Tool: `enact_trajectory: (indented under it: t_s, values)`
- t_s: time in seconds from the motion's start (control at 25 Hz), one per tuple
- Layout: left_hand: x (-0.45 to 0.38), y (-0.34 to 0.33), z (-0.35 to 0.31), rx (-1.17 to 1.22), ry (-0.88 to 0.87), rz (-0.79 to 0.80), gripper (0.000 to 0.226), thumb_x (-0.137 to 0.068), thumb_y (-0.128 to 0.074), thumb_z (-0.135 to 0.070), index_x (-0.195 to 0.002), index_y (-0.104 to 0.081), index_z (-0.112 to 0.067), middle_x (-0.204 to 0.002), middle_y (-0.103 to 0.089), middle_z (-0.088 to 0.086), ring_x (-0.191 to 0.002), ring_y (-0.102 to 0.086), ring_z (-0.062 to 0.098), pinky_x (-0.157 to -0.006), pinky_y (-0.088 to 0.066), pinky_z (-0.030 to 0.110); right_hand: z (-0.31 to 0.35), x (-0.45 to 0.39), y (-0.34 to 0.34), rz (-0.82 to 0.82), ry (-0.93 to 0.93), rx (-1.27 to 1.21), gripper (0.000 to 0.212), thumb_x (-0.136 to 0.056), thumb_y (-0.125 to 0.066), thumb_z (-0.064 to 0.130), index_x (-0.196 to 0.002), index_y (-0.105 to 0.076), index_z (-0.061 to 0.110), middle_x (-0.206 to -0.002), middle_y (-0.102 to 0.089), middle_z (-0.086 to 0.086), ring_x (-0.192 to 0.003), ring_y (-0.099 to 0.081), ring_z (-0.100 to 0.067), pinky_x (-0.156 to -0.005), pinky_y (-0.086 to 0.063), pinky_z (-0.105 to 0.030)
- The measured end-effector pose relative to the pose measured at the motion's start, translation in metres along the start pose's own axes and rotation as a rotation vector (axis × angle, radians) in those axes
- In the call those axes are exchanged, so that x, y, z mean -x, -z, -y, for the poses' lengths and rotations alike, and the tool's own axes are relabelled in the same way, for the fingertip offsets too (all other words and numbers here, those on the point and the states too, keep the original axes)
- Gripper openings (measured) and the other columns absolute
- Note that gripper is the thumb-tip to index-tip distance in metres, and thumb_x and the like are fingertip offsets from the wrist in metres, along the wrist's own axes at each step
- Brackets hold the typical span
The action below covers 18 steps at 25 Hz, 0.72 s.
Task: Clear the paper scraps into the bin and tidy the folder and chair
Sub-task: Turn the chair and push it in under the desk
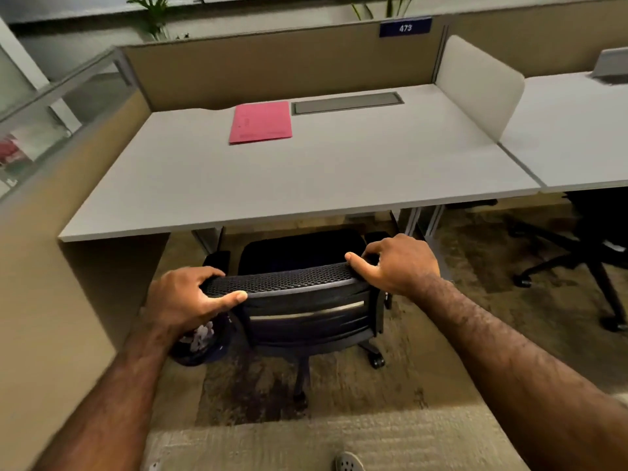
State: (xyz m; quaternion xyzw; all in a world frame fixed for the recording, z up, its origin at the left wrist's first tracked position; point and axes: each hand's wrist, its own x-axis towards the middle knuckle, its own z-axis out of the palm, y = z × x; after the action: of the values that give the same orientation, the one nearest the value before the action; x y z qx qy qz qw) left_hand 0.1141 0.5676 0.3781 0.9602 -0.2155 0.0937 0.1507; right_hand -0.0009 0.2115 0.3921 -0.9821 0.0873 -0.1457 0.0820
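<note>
A black mesh office chair (299,300) stands in front of the white desk (306,178), its seat partly under the desk edge. My left hand (183,297) grips the left end of the chair's top rail. My right hand (397,263) grips the right end. A pink folder (260,122) lies flat and closed at the back of the desk, beside a grey cable hatch (346,103). A dark bin (200,341) with white paper scraps inside sits on the floor left of the chair, partly hidden by my left wrist.
Beige partition walls (54,266) close the desk on the left and back. A white divider (482,86) separates the neighbouring desk on the right, where another black chair (591,239) stands. Carpet lies underfoot, and a shoe (346,462) shows at the bottom.
</note>
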Motion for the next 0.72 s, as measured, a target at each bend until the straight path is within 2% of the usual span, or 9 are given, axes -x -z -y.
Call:
enact_trajectory:
  t_s: [0.08,0.16,0.36,0.52,0.72]
  values:
    - [-0.028,-0.003,0.007,0.003,-0.005,0.019,0.074,-0.050,-0.042,-0.099,-0.098,-0.062,-0.046,-0.073,-0.067,-0.020,-0.068,-0.060,0.007,-0.059,-0.047,0.026,0.003,-0.025,-0.006,0.002,-0.015,0.014,0.074,-0.076,-0.020,0.085,-0.085,-0.073,0.035,-0.051,-0.051,0.017,-0.055,-0.054,-0.006,-0.046,-0.031,-0.018]
    - [-0.050,-0.008,0.013,0.010,-0.007,0.003,0.077,-0.049,-0.040,-0.099,-0.097,-0.065,-0.043,-0.078,-0.070,-0.017,-0.072,-0.064,0.011,-0.064,-0.052,0.029,0.002,-0.047,-0.015,-0.007,-0.024,0.030,0.073,-0.076,-0.020,0.085,-0.083,-0.073,0.035,-0.052,-0.053,0.016,-0.055,-0.054,-0.007,-0.046,-0.033,-0.018]
    - [-0.108,-0.017,0.034,0.046,-0.012,0.005,0.081,-0.049,-0.040,-0.101,-0.095,-0.068,-0.040,-0.080,-0.071,-0.017,-0.076,-0.066,0.010,-0.066,-0.050,0.028,0.008,-0.104,-0.035,-0.008,-0.080,0.058,0.073,-0.077,-0.022,0.084,-0.088,-0.074,0.034,-0.062,-0.063,0.013,-0.061,-0.060,-0.012,-0.053,-0.048,-0.025]
    - [-0.138,-0.018,0.040,0.060,-0.063,0.019,0.087,-0.049,-0.040,-0.101,-0.095,-0.071,-0.034,-0.086,-0.072,-0.011,-0.079,-0.064,0.014,-0.064,-0.043,0.026,0.007,-0.130,-0.045,0.004,-0.134,0.058,0.067,-0.081,-0.028,0.077,-0.093,-0.075,0.031,-0.074,-0.072,0.006,-0.070,-0.063,-0.017,-0.060,-0.055,-0.032]
    - [-0.171,-0.021,0.054,0.058,-0.080,0.059,0.087,-0.048,-0.038,-0.102,-0.088,-0.070,-0.030,-0.078,-0.071,-0.010,-0.076,-0.063,0.017,-0.071,-0.053,0.034,0.011,-0.157,-0.053,0.021,-0.160,0.068,0.066,-0.080,-0.028,0.075,-0.092,-0.075,0.029,-0.076,-0.072,0.006,-0.073,-0.064,-0.018,-0.064,-0.055,-0.033]
